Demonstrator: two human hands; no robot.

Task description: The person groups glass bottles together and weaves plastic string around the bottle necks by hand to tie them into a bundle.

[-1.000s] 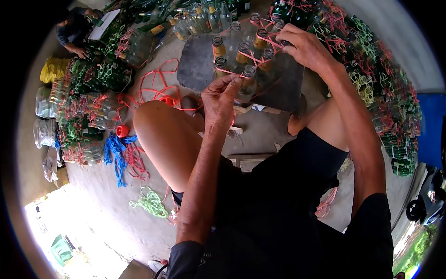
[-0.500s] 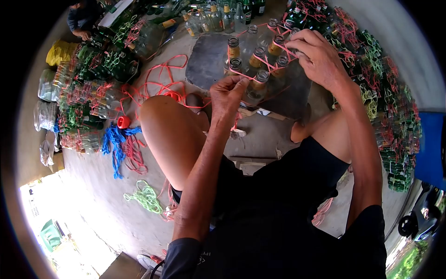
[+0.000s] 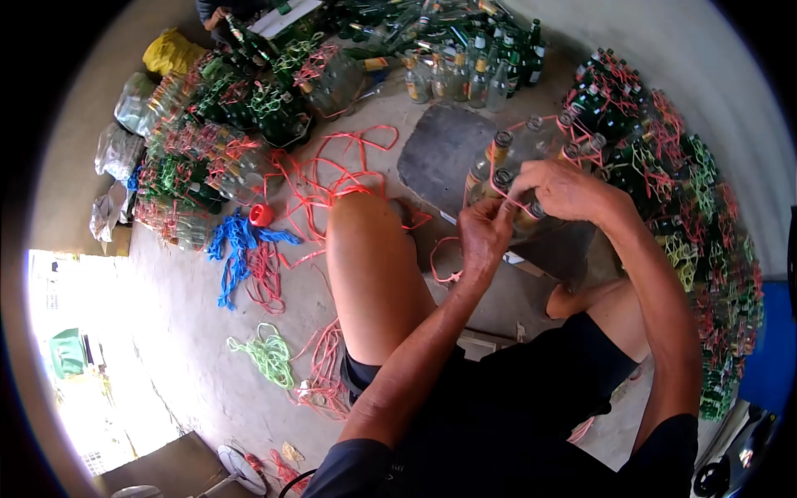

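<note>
Clear glass bottles (image 3: pixel 480 172) stand in a tight group in front of me, with pink plastic twine (image 3: pixel 516 126) running round their necks. My left hand (image 3: pixel 486 238) is closed in a pinch on the twine at the near left side of the group. Just beside it, my right hand (image 3: pixel 569 191) reaches over the near bottle necks, fingers bent and pinching the twine close to the left fingertips. The exact spot where the fingers meet is partly hidden. Under the bottles lies a dark slab (image 3: pixel 440 149).
Tied bundles of green bottles (image 3: pixel 656 158) line the right wall; more bundles (image 3: pixel 178 174) stand left. Loose bottles (image 3: pixel 461 79) stand at the back. Pink twine (image 3: pixel 332 187), blue strips (image 3: pixel 237 249) and green twine (image 3: pixel 267 355) lie on the floor. A person's hand (image 3: pixel 217 18) shows top left.
My right hand has come from the far right of the bottles down to my left hand. The view has shifted, so the bottles sit lower and farther right.
</note>
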